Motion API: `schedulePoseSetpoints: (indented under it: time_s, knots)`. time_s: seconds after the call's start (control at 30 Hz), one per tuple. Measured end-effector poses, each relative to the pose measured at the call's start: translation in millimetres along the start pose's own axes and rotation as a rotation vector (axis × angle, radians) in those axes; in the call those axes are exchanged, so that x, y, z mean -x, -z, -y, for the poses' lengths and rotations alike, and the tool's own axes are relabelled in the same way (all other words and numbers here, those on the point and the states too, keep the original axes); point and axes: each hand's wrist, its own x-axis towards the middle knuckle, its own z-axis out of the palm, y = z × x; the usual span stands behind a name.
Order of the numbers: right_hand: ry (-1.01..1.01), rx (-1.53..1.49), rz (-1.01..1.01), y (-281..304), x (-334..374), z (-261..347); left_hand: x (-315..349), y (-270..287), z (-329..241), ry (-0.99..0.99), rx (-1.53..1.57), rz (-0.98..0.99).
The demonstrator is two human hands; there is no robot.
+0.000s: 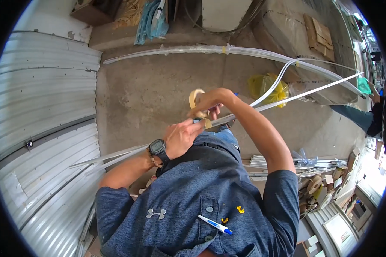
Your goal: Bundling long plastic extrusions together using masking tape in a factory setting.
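Across my waist runs a bundle of long thin white strips (313,90), its ends reaching out to both sides. My left hand (181,138), with a black watch at the wrist, is closed around the bundle. Just beside its fingers a band of beige tape (208,124) wraps the strips. My right hand (213,101) is bent over the bundle, fingers curled, with a roll of masking tape (194,99) at it. That hand partly covers the roll, and its fingertips are partly hidden.
Another plastic-wrapped bundle of strips (188,50) lies across the floor ahead. A yellow plastic bag (279,95) sits to the right. Corrugated metal panels (47,85) stand at left. Cardboard (321,36) rests on a wrapped stack. At far right is another person (358,118).
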Motion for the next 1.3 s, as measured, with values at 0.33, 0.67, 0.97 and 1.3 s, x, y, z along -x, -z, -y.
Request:
schedulePoseSetpoints:
  time_s: [0.33,0.67,0.97,1.3]
  knots:
    - [0.674,-0.456,-0.9,-29,81,-2,-9,-9,50,0.35,0.689,0.248]
    - [0.374,-1.683,-1.384,-159,54,-83,-35,14,33,0.241,0.523,0.14]
    - [0.851,-1.886,-1.144,-118,11,-116,-6,20,44,-0.193,-0.117,-0.175]
    - [0.927,-1.974,-1.082,-98,26,-111,13,53,61,-0.243,-0.258,-0.25]
